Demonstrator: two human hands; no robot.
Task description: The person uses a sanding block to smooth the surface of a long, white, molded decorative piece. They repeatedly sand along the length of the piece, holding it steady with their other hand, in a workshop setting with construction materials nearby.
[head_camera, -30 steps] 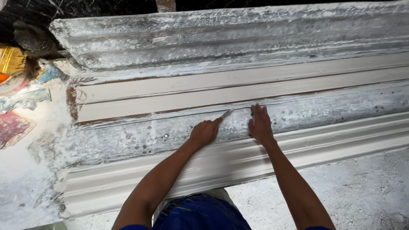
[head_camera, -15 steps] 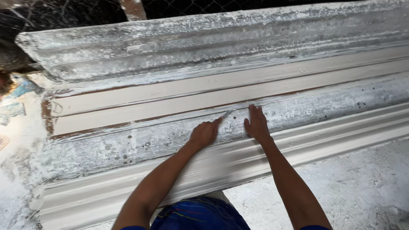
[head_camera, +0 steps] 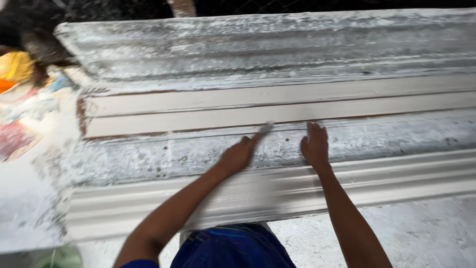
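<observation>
Left hand closed around a small tool: fingers curled in, thumb side up, the pale, blurred tip of the tool sticking out past the knuckles, up and to the right. Kind of tool cannot be told from the blur. Its tip touches the upper edge of the rough grey band, right under the smooth cream strip.

Right hand just to the right of the tool tip, a short gap between the two hands. Palm down, fingers together and flat, pressed on the same grey band; fingertips reach the edge where the cream strip begins. Holds nothing.

Both hands rest on a long moulded cornice piece that runs across the view, stepped profile, crusted with white plaster. Beyond the hands, further up: two smooth cream strips, then a heavily speckled grey upper part. Nearer than the hands, toward the body: a ribbed cream moulding, clean and lined.

Below the wrists, blue cloth of the person's clothing. Far left of the left hand: plaster-spattered floor with coloured scraps, yellow and pink. Lower right of the right forearm: grey concrete ground.
</observation>
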